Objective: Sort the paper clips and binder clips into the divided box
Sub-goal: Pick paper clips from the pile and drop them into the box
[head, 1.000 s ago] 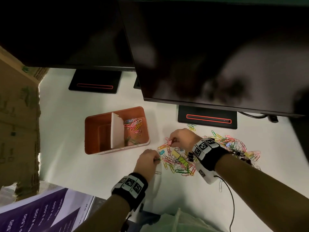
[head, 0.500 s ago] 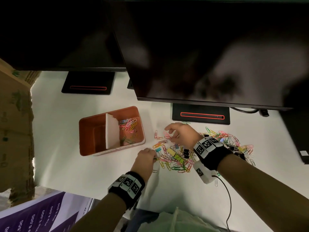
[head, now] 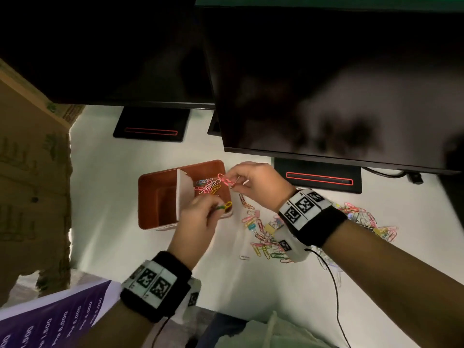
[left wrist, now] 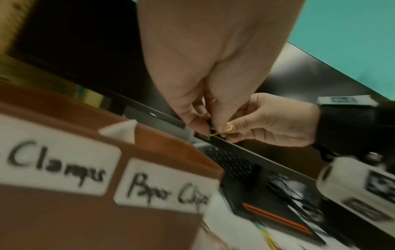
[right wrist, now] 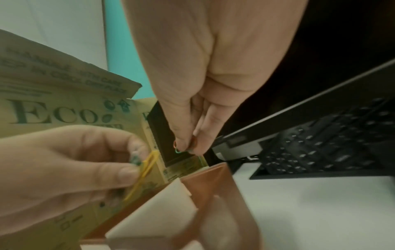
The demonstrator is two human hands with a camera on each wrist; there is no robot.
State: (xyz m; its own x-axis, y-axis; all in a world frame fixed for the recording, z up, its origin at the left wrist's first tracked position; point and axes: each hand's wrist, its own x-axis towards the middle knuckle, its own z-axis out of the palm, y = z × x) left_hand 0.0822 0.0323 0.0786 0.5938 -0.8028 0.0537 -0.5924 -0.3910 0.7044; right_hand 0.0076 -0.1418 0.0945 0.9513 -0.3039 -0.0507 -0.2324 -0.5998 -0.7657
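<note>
I am holding both hands over the divided box [head: 160,197]'s right compartment, where paper clips are already lying: left hand [head: 198,222] pinching a yellow clip [head: 228,205], right hand [head: 253,183] pinching a red clip [head: 223,180]. Next, I judge, both grips need opening to drop them; the pile [head: 266,234] is waiting on the table [head: 105,172] to the right.

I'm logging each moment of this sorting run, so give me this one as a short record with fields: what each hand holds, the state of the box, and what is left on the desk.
left hand: pinches a yellow paper clip and a green one over the box
right hand: pinches a red paper clip above the box's right compartment
divided box: orange, white divider; right compartment holds paper clips, left looks empty
labels: "Clamps" left, "Paper Clips" right
desk pile: mixed paper clips and binder clips, unsorted
</note>
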